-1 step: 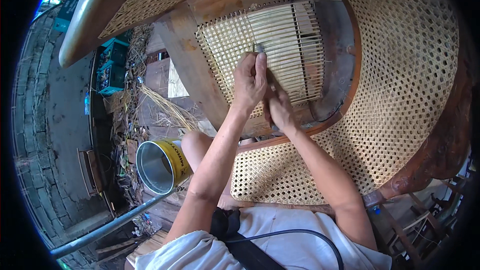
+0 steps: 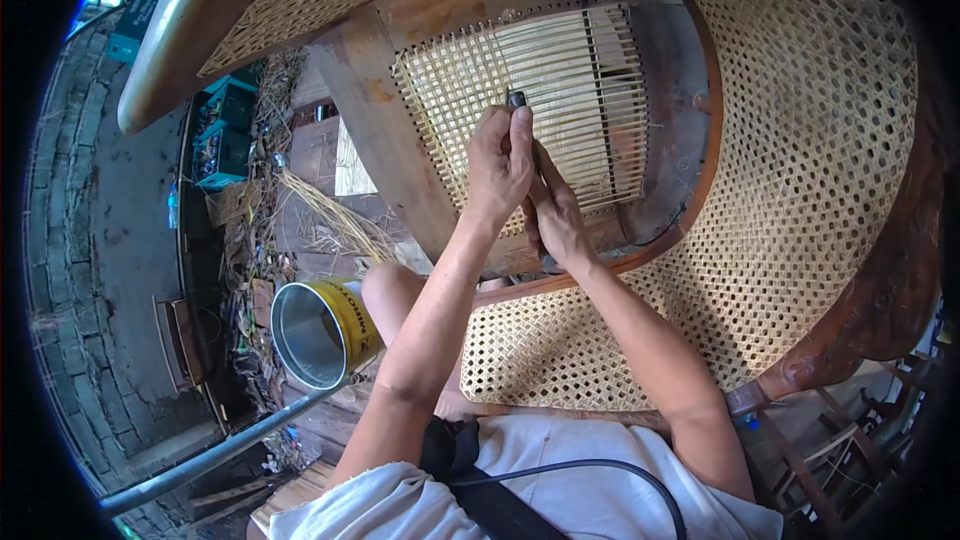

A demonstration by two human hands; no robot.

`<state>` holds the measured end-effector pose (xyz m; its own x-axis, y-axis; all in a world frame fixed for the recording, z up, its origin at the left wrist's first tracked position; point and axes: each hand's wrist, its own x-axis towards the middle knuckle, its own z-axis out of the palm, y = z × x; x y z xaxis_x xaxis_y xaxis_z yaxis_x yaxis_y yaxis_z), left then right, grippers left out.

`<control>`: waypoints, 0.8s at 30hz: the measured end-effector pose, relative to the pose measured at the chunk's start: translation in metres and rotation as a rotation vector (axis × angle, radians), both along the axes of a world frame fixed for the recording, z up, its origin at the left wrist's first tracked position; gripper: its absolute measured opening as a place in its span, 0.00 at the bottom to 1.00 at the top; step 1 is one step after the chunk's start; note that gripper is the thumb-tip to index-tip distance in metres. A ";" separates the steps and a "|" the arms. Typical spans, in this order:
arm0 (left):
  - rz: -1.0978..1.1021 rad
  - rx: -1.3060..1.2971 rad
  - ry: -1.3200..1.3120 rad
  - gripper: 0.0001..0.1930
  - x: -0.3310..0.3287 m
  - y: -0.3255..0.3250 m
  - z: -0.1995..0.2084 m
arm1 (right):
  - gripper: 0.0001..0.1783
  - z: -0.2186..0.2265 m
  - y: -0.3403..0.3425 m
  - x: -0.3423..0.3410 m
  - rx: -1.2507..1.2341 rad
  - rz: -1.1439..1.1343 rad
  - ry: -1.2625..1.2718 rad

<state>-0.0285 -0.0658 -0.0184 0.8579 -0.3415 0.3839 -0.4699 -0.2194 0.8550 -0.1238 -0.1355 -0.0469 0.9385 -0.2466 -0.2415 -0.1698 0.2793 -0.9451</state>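
Gripping one dark tool in left hand over one cane panel in one wooden frame; curling right hand beside it, cannot tell around what; showing tool sharper than before.

Partly woven pale cane panel, dark rounded tool held over it

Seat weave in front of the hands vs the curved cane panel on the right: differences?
- Fill: the seat weave is a grid on its left but mostly parallel strands on its right; the curved cane panel is latticed throughout its visible area.
- Shape: the seat weave is small and roughly four-sided; the curved cane panel is larger and sweeps around it.

Shared: pale, straw-coloured strands with gaps between.
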 end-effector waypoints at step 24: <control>0.104 -0.020 0.045 0.18 0.011 -0.011 0.013 | 0.30 0.003 -0.008 0.026 0.170 -0.170 -0.064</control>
